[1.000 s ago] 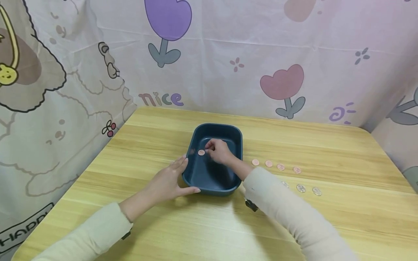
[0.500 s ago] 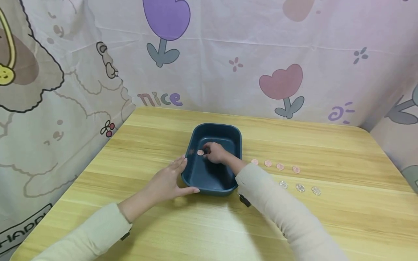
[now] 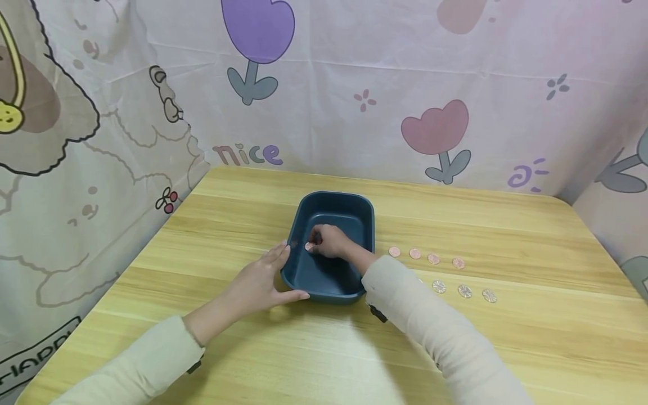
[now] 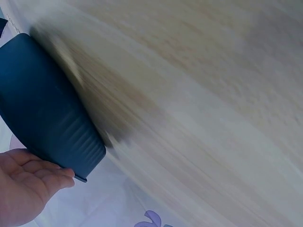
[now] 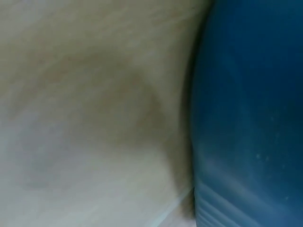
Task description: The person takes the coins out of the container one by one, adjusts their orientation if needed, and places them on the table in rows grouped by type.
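A dark blue rectangular bin [image 3: 336,202] stands on the wooden table in the head view. At its near left corner my left hand [image 3: 258,284] steadies it, fingers against the left side and thumb laid along the near rim. The left wrist view shows that hand's fingertips [image 4: 66,174] at the rim. Inside the bin, my right hand [image 3: 331,241] pinches a copper-coloured coin [image 3: 308,246] near the left wall; the fingertips partly cover the coin. In the right wrist view only the bin's outer wall [image 5: 251,113] and the tabletop show, with the hand hidden.
Right of the bin lies a row of several copper-coloured coins [image 3: 415,253]. Nearer to me is a row of several silver-coloured coins [image 3: 464,291], its left end partly hidden by the right sleeve [image 3: 420,315]. A printed cloth [image 3: 344,135] hangs behind the table [image 3: 243,214].
My right hand has moved slightly left and down inside the bin and taken hold of the coin, which has shifted a little toward me. The left hand has stayed at the corner.
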{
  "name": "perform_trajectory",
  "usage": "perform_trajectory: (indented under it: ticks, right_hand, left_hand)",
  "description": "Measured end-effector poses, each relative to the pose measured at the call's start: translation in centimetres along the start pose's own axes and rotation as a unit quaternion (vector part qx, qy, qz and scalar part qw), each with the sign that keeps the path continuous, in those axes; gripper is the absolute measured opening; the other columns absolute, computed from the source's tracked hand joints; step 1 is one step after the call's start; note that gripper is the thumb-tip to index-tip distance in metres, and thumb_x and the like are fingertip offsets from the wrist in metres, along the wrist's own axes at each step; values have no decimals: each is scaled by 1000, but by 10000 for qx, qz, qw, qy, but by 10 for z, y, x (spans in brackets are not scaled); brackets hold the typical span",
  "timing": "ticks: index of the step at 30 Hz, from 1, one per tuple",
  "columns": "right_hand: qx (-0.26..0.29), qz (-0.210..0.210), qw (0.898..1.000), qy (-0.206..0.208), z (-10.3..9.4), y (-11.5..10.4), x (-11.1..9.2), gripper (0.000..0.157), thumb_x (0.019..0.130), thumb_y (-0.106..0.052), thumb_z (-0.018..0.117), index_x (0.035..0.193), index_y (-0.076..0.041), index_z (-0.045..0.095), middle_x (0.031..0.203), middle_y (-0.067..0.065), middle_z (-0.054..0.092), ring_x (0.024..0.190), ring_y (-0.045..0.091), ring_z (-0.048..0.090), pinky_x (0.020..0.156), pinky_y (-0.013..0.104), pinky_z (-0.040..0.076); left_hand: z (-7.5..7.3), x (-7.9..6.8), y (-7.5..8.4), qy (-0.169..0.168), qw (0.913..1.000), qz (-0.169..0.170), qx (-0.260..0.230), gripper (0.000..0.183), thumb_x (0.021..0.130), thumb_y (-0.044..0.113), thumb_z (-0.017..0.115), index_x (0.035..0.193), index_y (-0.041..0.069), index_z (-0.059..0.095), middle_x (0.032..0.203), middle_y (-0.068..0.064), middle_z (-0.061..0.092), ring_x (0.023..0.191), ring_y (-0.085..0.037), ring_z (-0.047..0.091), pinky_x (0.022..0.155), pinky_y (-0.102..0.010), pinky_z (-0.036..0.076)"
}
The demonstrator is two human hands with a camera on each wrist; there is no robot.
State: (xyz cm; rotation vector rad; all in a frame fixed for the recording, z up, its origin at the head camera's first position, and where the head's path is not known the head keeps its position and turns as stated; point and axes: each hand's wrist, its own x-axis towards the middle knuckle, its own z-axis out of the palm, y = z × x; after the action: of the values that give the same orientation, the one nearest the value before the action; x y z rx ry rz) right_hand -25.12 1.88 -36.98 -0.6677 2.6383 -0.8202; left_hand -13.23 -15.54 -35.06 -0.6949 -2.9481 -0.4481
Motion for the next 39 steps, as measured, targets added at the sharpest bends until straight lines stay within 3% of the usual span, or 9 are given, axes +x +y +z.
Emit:
perform_trajectory:
  ticks: [9,17,30,39]
  right_hand:
    - [-259,-187,9993,-171,6,-2,-2,12,87,-14,64,91,-4,59,80,7,59,72,16,53,66,26,46]
    - [-540,305,9978,-239,9,-11,-16,13,89,-16,62,92,-4,58,83,8,61,73,18,55,69,28,49]
    - [-934,212,9945,-415,9,-18,-31,11,89,-15,61,86,-5,58,78,5,58,68,16,50,62,24,43]
    - [-928,-24,9930,-726,6,-16,-33,11,92,-16,57,94,-5,58,87,6,62,74,16,53,72,30,49]
  left_hand:
    - [0,-1,0,56,10000,9,-13,94,72,59,68,133,-9,44,142,-25,38,127,-41,43,96,-48,46]
    - [0,-1,1,-5,9999,-52,-110,96,72,59,68,134,-8,42,144,-24,36,128,-40,42,97,-48,45]
    - [0,-1,1,-21,9999,-79,-144,97,72,59,69,135,-8,40,145,-24,34,129,-40,41,97,-49,45]
    - [-1,-2,1,-27,9998,-118,-140,97,72,60,68,136,-7,40,145,-24,34,130,-39,40,98,-49,44]
